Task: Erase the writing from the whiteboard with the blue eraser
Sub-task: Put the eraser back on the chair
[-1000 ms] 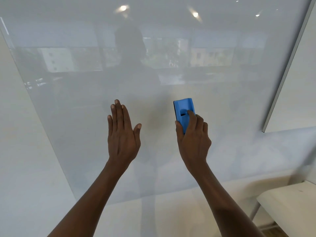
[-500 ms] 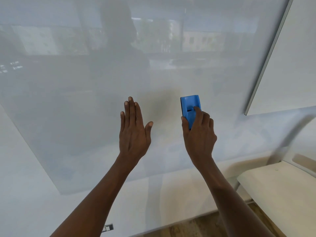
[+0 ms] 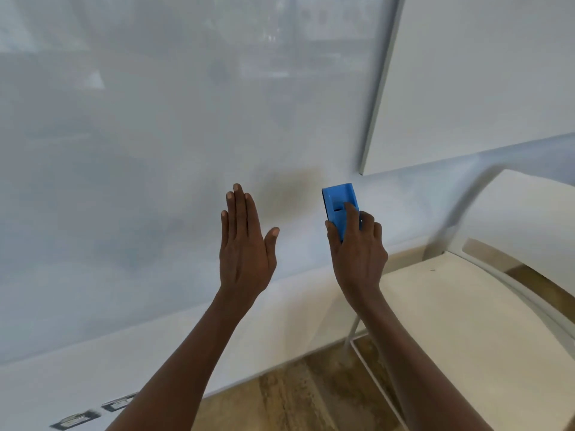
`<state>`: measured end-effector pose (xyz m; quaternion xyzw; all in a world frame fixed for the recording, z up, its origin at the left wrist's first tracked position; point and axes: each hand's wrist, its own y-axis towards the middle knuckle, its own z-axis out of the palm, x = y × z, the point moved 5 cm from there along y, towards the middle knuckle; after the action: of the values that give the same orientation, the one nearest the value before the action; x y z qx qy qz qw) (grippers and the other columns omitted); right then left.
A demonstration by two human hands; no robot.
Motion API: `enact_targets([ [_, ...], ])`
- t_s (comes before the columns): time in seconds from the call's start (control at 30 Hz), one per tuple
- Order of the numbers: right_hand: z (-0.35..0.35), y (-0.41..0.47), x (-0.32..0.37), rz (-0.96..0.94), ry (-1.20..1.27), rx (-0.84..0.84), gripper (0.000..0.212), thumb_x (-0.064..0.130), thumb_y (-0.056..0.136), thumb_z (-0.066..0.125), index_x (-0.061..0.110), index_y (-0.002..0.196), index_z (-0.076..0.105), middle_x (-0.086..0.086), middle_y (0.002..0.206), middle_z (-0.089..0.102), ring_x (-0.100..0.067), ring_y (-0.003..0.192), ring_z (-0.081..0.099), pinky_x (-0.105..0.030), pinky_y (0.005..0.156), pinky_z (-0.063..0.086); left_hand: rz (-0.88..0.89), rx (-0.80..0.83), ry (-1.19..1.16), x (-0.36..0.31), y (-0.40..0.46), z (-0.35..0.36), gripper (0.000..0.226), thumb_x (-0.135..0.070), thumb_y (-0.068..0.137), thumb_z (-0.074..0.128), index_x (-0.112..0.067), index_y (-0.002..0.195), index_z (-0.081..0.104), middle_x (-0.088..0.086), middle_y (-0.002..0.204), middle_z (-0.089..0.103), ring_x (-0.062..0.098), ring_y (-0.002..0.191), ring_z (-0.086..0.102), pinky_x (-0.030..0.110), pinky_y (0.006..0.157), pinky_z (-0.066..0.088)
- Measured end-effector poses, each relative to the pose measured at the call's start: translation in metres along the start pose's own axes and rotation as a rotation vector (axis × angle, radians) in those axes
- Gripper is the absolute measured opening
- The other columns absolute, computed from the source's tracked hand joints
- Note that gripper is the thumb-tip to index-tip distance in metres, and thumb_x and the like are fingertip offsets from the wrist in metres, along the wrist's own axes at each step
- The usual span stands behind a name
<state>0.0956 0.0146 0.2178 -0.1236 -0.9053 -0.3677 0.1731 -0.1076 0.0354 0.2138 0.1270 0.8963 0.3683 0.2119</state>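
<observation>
A glossy whiteboard (image 3: 155,135) fills most of the view, and I see no writing on it, only faint smears and reflections. My right hand (image 3: 357,253) grips the blue eraser (image 3: 339,206), held upright against the board near its lower right corner. My left hand (image 3: 245,247) is flat with fingers together and thumb out, raised beside the eraser at about the same height, palm towards the board.
The board's right edge (image 3: 378,88) meets a white wall. A white chair (image 3: 466,321) stands at the lower right, close to my right forearm. Wooden floor (image 3: 280,399) and two wall sockets (image 3: 93,415) show below the board.
The view has tilted down and to the right, bringing the chair and floor into sight. Both hands have moved lower on the board, towards its lower right corner.
</observation>
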Motion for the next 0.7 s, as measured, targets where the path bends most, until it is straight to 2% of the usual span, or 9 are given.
enact_targets([
  [0.27,0.038,0.007,-0.140,0.091,-0.095,0.151,0.047,0.042,0.096,0.060,0.015,0.133,0.052,-0.013,0.112,0.061,-0.028,0.090,0.057,-0.030,0.053,0.043,-0.056,0.157,-0.001,-0.076,-0.031,0.113,0.072,-0.045,0.109,0.025,0.006,0.160,0.013,0.020,0.170,0.003,0.032,0.159,0.001,0.043,0.128,0.010],
  [0.5,0.074,-0.005,-0.237,0.172,-0.148,0.340,0.046,0.042,0.097,0.058,0.016,0.133,0.048,-0.016,0.115,0.059,-0.031,0.094,0.058,-0.036,0.054,0.052,-0.041,0.332,0.013,-0.121,-0.059,0.193,0.073,-0.048,0.108,0.023,0.003,0.160,0.017,0.020,0.169,0.009,0.033,0.158,0.009,0.044,0.126,0.015],
  [0.7,0.098,-0.009,-0.306,0.215,-0.210,0.416,0.047,0.040,0.096,0.059,0.015,0.135,0.049,-0.015,0.114,0.059,-0.030,0.091,0.057,-0.031,0.053,0.043,-0.015,0.487,-0.017,-0.157,-0.074,0.261,0.072,-0.045,0.108,0.025,0.006,0.159,0.020,0.022,0.169,0.014,0.035,0.157,0.013,0.043,0.126,0.019],
])
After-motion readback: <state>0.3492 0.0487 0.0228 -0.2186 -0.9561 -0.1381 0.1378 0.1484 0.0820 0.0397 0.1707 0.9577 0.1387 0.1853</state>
